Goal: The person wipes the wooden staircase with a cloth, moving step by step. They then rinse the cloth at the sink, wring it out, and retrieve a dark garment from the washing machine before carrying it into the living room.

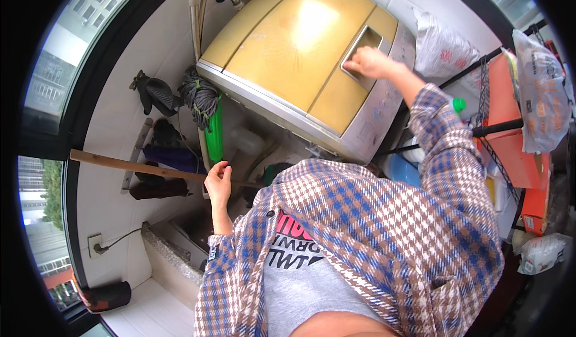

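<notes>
A top-loading washing machine (pixel 288 62) with a closed gold lid stands before me at the top of the view. My right hand (pixel 369 62) has its fingers curled at the recessed lid handle (pixel 366 40); its fingertips are partly hidden, so whether they grip the rim cannot be told. My left hand (pixel 219 182) is beside a wooden pole (pixel 135 164), just below the lower end of a green plastic mop part (pixel 215 132). Its thumb and fingers are close together, and whether they hold anything is unclear. A dark string mop head (pixel 200 96) hangs above the green part.
Dark gloves (pixel 155 93) and cloths hang on the left wall. A stone-edged basin (pixel 173 251) lies lower left, near a wall socket (pixel 95 246) with a plugged-in cord. On the right, a black wire rack (pixel 499 128) stands near orange boxes (pixel 508 112) and plastic bags (pixel 540 94).
</notes>
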Motion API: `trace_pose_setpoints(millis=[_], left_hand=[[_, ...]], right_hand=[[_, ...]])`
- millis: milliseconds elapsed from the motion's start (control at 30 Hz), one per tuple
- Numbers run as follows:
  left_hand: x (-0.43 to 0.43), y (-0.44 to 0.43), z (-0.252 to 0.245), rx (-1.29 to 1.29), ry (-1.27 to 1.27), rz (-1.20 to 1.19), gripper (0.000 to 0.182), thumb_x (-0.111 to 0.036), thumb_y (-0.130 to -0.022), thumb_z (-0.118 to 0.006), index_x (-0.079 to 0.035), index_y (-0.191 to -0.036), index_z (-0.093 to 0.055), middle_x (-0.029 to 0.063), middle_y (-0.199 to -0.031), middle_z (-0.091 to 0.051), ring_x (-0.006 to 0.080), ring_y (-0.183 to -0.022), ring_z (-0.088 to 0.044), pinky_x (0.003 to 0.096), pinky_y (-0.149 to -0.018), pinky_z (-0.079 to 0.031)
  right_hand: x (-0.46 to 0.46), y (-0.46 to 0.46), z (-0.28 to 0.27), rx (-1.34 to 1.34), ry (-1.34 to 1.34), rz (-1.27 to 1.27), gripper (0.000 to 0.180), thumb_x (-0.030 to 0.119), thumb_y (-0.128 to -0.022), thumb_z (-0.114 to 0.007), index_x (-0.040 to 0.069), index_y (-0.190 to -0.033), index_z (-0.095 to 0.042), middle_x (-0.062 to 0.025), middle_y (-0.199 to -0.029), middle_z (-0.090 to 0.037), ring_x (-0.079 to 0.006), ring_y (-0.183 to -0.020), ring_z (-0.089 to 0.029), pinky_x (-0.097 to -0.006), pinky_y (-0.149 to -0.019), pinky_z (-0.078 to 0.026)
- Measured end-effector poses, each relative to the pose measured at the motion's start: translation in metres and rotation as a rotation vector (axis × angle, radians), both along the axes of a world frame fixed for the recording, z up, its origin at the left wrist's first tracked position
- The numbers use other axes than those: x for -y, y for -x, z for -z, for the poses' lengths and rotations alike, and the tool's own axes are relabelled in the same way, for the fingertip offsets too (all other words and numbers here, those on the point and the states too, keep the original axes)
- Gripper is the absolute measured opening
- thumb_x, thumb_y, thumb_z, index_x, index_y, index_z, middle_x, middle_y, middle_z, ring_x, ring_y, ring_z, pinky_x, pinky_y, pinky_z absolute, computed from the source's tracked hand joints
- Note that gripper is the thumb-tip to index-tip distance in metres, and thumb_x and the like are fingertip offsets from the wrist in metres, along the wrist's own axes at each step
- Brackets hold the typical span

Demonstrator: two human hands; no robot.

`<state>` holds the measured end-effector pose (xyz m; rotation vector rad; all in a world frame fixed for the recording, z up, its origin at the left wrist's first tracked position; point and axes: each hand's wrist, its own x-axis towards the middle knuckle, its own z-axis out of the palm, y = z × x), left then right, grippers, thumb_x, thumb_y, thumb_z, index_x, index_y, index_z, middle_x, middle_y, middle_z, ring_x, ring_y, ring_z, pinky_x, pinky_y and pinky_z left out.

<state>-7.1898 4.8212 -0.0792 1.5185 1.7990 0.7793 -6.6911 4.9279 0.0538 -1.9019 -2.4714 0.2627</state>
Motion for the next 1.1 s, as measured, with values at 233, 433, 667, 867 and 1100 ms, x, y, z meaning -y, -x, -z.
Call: trace_pose_setpoints(millis=[233, 433, 667, 867, 1100], left_hand=[[-0.019, -0.011, -0.023, -0.033, -0.309, 0.286, 0.020, -0.007, -0.079, -0.067, -0.003, -0.099, -0.066, 0.0109, -0.076, -0.061, 0.0200, -0.066, -0.059, 0.0296, -0.065, -0.049], [-0.017, 0.011, -0.034, -0.003, -0.143, 0.162, 0.021, -0.008, -0.080, -0.067, -0.002, -0.100, -0.066, 0.0085, -0.077, -0.062, 0.0144, -0.067, -0.058, 0.0278, -0.065, -0.048], [-0.070, -0.017, -0.096, 0.415, -0.465, 0.150, 0.022, -0.005, -0.084, -0.066, -0.003, -0.107, -0.065, -0.0001, -0.079, -0.061, 0.0065, -0.072, -0.055, 0.0209, -0.067, -0.045], [-0.059, -0.053, -0.128, 0.227, -0.558, 0.233, 0.019, -0.002, -0.082, -0.067, -0.004, -0.101, -0.066, 0.0018, -0.075, -0.059, 0.0082, -0.069, -0.055, 0.0212, -0.066, -0.045], [-0.043, -0.103, -0.169, 0.140, -0.814, 0.489, 0.021, 0.010, -0.071, -0.070, -0.001, -0.088, -0.065, 0.0087, -0.074, -0.063, 0.0185, -0.061, -0.058, 0.0262, -0.058, -0.047]], right_hand=[[0.030, -0.005, -0.005, 0.136, 0.078, 0.247, 0.078, 0.061, -0.093, -0.027, 0.000, -0.067, -0.067, -0.0218, -0.083, -0.063, -0.0374, -0.089, -0.059, -0.0555, -0.107, -0.020], [0.018, 0.021, -0.124, -0.006, -0.446, 0.118, 0.048, 0.045, -0.090, -0.047, 0.001, -0.085, -0.066, -0.0167, -0.079, -0.062, -0.0356, -0.082, -0.060, -0.0478, -0.098, -0.037], [-0.025, 0.070, -0.163, 0.000, -0.388, 0.082, 0.039, 0.039, -0.086, -0.055, 0.002, -0.100, -0.060, -0.0165, -0.091, -0.061, -0.0344, -0.090, -0.059, -0.0459, -0.095, -0.041], [-0.050, 0.057, -0.109, 0.090, -0.101, 0.109, 0.043, 0.033, -0.082, -0.062, 0.003, -0.113, -0.054, -0.0163, -0.102, -0.060, -0.0334, -0.098, -0.058, -0.0443, -0.093, -0.044], [-0.075, 0.017, -0.009, 0.151, 0.375, 0.134, 0.059, 0.027, -0.078, -0.070, 0.005, -0.128, -0.048, -0.0160, -0.114, -0.059, -0.0322, -0.107, -0.057, -0.0424, -0.089, -0.047]])
